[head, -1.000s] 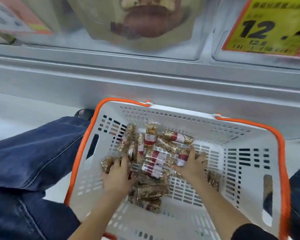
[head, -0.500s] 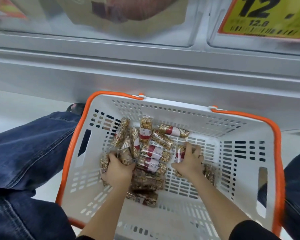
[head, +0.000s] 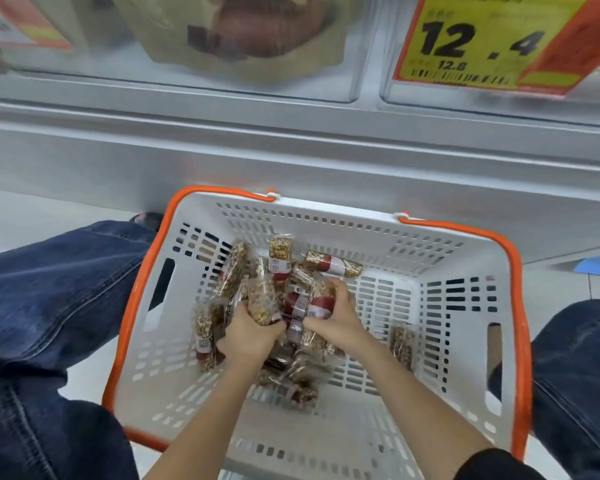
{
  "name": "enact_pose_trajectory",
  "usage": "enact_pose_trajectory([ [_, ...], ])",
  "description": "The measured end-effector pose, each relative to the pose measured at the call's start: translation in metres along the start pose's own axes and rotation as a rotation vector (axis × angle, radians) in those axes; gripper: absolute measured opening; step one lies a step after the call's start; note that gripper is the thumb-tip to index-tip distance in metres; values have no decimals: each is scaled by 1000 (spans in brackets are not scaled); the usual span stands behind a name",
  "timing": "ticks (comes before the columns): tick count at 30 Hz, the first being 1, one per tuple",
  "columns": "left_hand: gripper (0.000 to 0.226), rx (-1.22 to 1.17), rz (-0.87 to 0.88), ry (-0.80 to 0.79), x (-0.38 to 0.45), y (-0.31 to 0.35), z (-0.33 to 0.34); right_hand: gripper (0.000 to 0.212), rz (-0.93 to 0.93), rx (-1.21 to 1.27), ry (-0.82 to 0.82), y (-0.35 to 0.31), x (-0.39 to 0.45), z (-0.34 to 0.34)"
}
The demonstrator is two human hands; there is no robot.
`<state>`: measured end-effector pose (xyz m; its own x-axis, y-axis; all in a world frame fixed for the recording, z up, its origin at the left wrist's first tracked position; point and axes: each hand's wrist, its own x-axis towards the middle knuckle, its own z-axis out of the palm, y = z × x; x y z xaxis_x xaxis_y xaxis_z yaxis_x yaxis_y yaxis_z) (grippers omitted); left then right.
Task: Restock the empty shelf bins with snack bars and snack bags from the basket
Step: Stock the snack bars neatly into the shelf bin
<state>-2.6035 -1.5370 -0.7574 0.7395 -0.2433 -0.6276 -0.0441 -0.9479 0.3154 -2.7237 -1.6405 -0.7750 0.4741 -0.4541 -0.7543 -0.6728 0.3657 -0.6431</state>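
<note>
1. The white perforated plastic basket with an orange rim [head: 440, 344] sits on the floor between the person's denim-clad knees, just below the grey metal shelf [head: 291, 147].
2. The left hand [head: 248, 336] is curled round a clear-wrapped nut snack bar [head: 262, 301].
3. The right hand [head: 340, 320] grips a red-banded nut snack bar [head: 321, 296].
4. More wrapped bars lie heaped in the basket.
5. A yellow price tag [head: 465, 46] hangs above.

Dark blue jeans [head: 49, 306], a black sleeve [head: 492, 467], and a dark shoe [head: 149, 220].
</note>
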Motion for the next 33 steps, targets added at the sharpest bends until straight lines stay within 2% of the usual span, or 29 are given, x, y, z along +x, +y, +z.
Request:
enact_pose_trajectory([
  [4,54,-28,305,-100,-26,54,-26,93,-121,30,-83,-36,-27,-26],
  [7,49,-160,412,-210,-45,81,-55,89,-210,-3,-90,-68,-61,-53],
  [9,56,-241,475,-246,-61,95,-75,86,-275,-111,-125,-94,-85,-75],
  [11,51,-336,517,-248,-83,108,-96,86,-339,-253,-148,-125,-110,-94],
  [14,53,-472,603,-254,-119,131,-125,97,-385,-400,-123,-169,-152,-117],
  [17,23,-560,705,-263,-153,158,-152,101,-444,-424,-99,-203,-198,-135],
  [18,17,-567,730,-270,-165,169,-161,97,-458,-454,-71,-211,-212,-143],
  [21,25,-599,810,-306,-197,205,-176,85,-556,-460,68,-227,-248,-175],
  [27,40,-664,899,-310,-244,292,-181,77,-732,-212,227,-242,-293,-239],
  [31,42,-610,842,-364,-254,354,-169,85,-700,-168,479,-251,-284,-280],
  [33,39,-602,829,-364,-253,378,-159,75,-683,-172,611,-255,-270,-294],
])
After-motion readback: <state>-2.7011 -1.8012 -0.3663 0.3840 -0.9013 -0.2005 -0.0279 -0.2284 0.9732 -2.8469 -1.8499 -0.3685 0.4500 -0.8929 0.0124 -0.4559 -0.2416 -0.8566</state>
